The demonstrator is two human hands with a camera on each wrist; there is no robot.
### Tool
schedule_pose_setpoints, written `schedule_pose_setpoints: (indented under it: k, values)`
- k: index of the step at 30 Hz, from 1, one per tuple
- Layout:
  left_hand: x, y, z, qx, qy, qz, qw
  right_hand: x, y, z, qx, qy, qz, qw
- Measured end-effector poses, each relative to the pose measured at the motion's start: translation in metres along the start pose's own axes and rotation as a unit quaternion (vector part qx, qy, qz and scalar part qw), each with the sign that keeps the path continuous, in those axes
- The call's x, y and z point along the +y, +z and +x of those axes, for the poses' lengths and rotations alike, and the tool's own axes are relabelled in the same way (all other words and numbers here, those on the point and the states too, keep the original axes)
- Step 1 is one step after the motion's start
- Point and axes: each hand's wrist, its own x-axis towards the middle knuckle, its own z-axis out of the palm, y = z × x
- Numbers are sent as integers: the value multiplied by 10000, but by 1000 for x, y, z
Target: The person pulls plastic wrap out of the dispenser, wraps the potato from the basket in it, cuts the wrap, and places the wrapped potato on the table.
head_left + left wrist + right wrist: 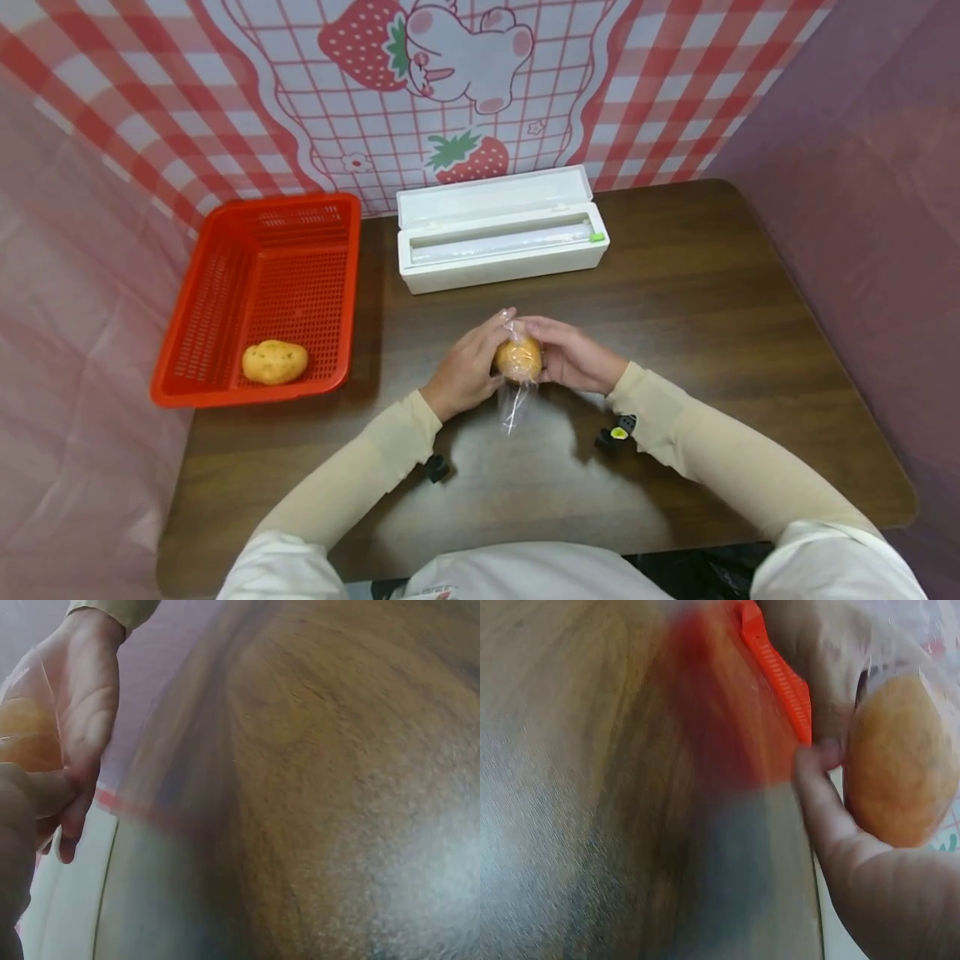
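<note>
A yellow-brown potato (519, 359) sits between my two hands above the middle of the table, loosely covered in clear plastic wrap (513, 408) whose tail hangs toward me. My left hand (467, 367) holds it from the left and my right hand (573, 357) from the right, fingers curved about it. In the right wrist view the potato (904, 761) shows through the film, with the right thumb beside it. The left wrist view catches only part of the potato (28, 733) at its left edge. A second potato (274, 362), unwrapped, lies in the red basket (347, 292).
Behind my hands stands a white cling-film box (502, 273), lid raised, with a roll inside and a green slider (597, 237) at its right end. The basket is at the left of the brown wooden table (712, 333). A checked cloth (645, 83) hangs behind.
</note>
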Motion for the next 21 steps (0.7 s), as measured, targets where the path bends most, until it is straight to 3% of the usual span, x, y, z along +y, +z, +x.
schedule_pose_setpoints:
  k: [2, 7, 9, 12, 15, 17, 19, 21]
  values:
    - [-1, 1, 0, 65, 118, 147, 9998, 1, 1, 1, -139, 137, -14, 9998]
    - [-1, 2, -1, -67, 82, 314, 9995, 0, 4, 4, 16, 293, -120, 9995]
    - [-1, 1, 0, -291, -100, 182, 9994, -1, 4, 5, 119, 370, -213, 9990]
    - [1, -3, 1, -757, -669, -339, 9943, 0, 2, 7, 367, 488, -351, 9975]
    - [3, -8, 1, -1107, -1401, -1117, 9776, 1, 0, 9, 664, 550, -474, 9951]
    - [5, -10, 0, -1086, -1787, -1803, 9611, 2, -1, 11, 804, 491, -576, 9939]
    - [8, -12, 0, -865, -2102, -2609, 9382, 1, -2, 13, 937, 366, -727, 9923]
    - [10, -12, 1, -461, -2428, -3376, 9083, -1, -2, 15, 1038, 223, -915, 9901]
